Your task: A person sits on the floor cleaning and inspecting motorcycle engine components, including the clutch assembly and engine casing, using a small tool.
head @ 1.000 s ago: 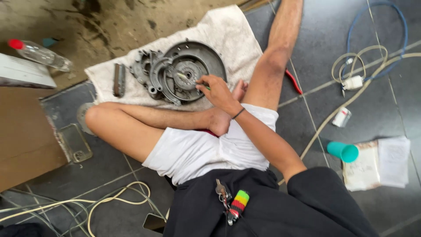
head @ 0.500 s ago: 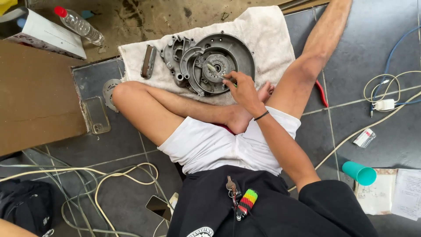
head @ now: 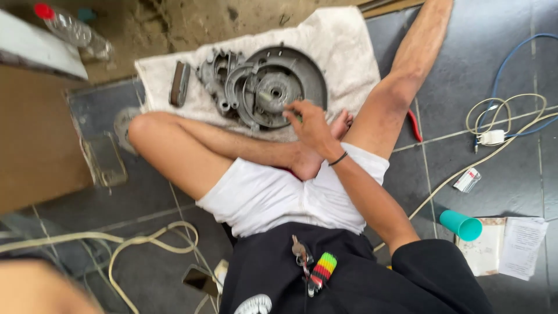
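Dark floor tiles [head: 500, 75] lie under me, with a white towel [head: 343, 46] spread on them. On the towel sits a big round metal engine part [head: 273, 87]. It looks heavy and hard, so I would lift it by its rim. My right hand [head: 308, 125] pinches a small thin tool against its middle. My left hand is out of sight.

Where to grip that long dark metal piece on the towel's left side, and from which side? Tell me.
Grip the dark metal piece across its narrow width at mid-length, coming from above. It lies flat and alone on the towel, long axis running away from the person, both long edges free; the engine casing sits clear to its right.
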